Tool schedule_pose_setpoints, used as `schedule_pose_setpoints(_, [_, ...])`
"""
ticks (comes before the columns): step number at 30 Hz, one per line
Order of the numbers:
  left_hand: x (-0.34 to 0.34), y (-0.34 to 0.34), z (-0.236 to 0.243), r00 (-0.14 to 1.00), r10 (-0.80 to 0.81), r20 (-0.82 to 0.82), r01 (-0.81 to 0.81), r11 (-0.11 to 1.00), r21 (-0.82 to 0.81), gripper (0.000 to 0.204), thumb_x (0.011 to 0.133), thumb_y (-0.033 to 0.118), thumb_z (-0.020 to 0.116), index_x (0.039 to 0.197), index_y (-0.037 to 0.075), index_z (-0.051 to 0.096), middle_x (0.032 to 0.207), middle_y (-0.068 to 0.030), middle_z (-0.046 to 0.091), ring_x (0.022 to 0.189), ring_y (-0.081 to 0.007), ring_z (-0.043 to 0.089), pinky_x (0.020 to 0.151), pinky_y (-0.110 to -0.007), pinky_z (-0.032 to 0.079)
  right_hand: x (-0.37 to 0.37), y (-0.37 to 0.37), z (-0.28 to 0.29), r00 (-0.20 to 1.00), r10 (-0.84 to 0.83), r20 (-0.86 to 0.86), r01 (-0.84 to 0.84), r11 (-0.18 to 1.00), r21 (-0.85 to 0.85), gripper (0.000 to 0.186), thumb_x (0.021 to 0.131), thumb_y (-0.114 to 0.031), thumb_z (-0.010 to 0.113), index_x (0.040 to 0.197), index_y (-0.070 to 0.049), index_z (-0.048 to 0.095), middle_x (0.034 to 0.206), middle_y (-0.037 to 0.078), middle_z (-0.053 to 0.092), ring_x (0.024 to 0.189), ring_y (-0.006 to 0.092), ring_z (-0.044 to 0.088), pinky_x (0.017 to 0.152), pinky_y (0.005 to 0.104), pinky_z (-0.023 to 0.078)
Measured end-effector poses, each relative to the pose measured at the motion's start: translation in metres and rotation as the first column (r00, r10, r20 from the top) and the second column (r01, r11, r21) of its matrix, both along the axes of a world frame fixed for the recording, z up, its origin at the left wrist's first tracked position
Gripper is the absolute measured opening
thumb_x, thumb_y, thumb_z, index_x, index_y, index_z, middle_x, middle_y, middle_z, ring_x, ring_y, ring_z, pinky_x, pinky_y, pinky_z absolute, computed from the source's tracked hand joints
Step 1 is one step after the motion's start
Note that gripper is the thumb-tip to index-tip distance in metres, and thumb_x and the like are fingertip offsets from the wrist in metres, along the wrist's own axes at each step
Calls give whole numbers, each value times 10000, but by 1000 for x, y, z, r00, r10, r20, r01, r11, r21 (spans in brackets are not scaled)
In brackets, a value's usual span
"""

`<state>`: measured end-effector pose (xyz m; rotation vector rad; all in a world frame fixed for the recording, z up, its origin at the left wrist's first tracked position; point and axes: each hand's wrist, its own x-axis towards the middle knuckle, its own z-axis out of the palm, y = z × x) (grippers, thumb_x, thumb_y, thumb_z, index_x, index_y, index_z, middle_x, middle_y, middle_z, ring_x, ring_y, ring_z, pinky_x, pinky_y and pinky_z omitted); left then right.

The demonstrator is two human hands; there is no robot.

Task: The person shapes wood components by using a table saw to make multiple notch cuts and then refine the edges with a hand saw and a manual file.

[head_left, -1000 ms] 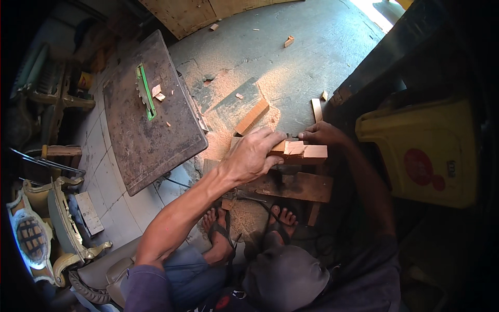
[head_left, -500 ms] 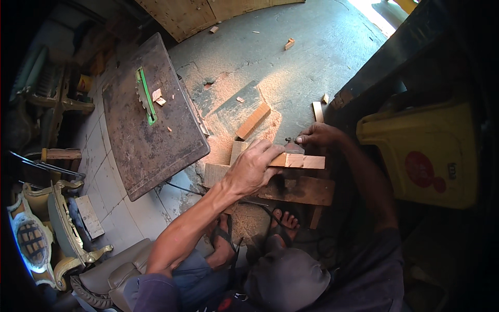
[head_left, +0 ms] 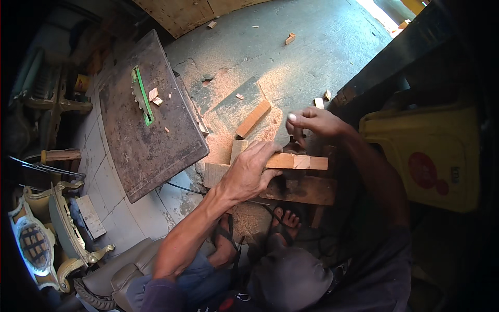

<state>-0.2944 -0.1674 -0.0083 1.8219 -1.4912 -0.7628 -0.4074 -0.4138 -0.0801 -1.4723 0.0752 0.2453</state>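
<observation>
My left hand [head_left: 249, 169] is closed around a squared wooden block [head_left: 317, 163], thumb on the near side and fingers over the top. The block lies crosswise, its end sticking out to the right of my fingers. Against its far side stands a dark metal fitting [head_left: 297, 145], partly hidden, which looks like a clamp. Just above that fitting is my right hand [head_left: 318, 123], thumb stretched left and a finger bent down. Nothing shows in its grasp. A dark wooden piece [head_left: 312, 191] sits below the block, nearer to me.
A rusty saw table [head_left: 156, 161] with a toothed blade in a green slot [head_left: 143, 96] stands to the left. An orange-brown block [head_left: 253, 118] lies amid sawdust beyond my left hand. A yellow plastic container [head_left: 442, 171] is at right. Carved furniture parts [head_left: 73, 223] crowd the left.
My right hand has lifted off the metal fitting, moving up and slightly left, its thumb now extended. My left hand stays on the block, which has shifted and turned slightly.
</observation>
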Motion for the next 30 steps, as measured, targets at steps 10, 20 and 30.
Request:
schedule_pose_setpoints(10, [13, -5, 6, 989, -2, -149, 17, 995, 95, 443, 800, 135, 819, 1187, 8, 642, 1089, -166, 708, 1033, -327, 696, 927, -411, 522, 4, 13, -47, 854, -61, -517, -170, 906, -388, 946, 1023, -745, 193, 1079, -10, 785, 1088, 168, 746, 1123, 342, 671, 994, 450, 493])
schedule_pose_setpoints(20, [17, 4, 7, 996, 51, -70, -45, 996, 78, 447, 805, 135, 812, 1204, 1, 659, 1115, -186, 713, 1077, -320, 698, 950, -392, 518, -50, -27, -32, 840, -183, -511, -5, 939, -345, 943, 1025, -741, 193, 1098, 0, 772, 1098, 144, 753, 1189, 316, 620, 1049, 422, 449])
schedule_pose_setpoints(30, [15, 4, 4, 995, 80, -60, -78, 996, 40, 445, 793, 105, 819, 1201, 0, 677, 1119, -169, 707, 1059, -297, 691, 936, -373, 513, 19, 17, -8, 965, 33, -259, -37, 999, -11, 900, 1042, -713, 184, 1298, -22, 701, 1112, 133, 761, 1252, 327, 597, 1142, 450, 393])
